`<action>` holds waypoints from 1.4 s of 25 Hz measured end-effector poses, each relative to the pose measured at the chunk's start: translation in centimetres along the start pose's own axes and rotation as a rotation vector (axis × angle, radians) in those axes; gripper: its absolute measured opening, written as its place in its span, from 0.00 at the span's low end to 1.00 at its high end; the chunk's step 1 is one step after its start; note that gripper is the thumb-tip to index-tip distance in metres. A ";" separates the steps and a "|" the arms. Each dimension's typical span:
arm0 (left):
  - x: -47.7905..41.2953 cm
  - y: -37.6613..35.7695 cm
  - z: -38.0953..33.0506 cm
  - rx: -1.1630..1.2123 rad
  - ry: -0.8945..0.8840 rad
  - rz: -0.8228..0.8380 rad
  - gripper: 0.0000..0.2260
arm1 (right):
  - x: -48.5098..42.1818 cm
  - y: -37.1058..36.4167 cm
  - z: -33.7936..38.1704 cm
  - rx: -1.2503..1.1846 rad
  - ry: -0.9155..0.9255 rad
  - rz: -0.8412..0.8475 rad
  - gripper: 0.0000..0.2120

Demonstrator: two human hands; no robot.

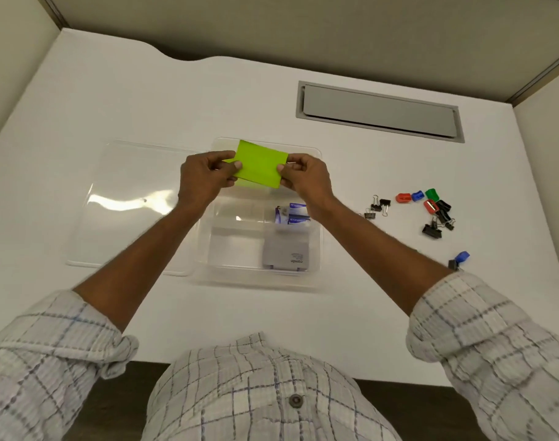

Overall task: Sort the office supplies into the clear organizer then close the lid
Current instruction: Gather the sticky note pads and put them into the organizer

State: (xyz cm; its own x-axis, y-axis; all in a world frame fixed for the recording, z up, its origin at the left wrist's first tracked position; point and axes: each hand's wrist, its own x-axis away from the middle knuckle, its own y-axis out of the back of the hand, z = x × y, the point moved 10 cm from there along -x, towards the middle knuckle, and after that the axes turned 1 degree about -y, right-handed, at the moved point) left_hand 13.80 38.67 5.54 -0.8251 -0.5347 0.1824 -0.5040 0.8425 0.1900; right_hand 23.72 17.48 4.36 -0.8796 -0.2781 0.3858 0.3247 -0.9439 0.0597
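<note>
While partitions enclose it, white desk bears organizer.

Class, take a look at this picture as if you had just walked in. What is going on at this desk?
A person holds a green notepad by its two ends, left hand and right hand pinching it above the far part of a clear organizer. The lid lies off to the left on the table. A grey box and some purple packets are already inside. Binder clips and coloured sharpeners lie unsorted on the right.
</note>
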 end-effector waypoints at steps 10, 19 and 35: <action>-4.1 2.5 0.7 -0.448 -0.050 0.027 0.23 | -3.8 -3.6 2.4 0.431 0.126 -0.163 0.13; -5.3 1.4 -0.6 -0.837 -0.215 0.097 0.22 | -3.2 -6.1 3.2 0.799 0.300 -0.123 0.06; -1.8 -7.6 1.2 -1.200 -0.038 0.734 0.26 | 2.2 -2.2 4.0 0.845 0.441 -0.184 0.12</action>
State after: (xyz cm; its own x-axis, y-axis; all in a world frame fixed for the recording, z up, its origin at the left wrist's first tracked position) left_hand 18.79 33.31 2.63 -0.8176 0.0147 0.5756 0.5439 0.3477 0.7637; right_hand 22.44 19.62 8.81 -0.9370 -0.3433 -0.0654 0.1601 -0.5880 0.7928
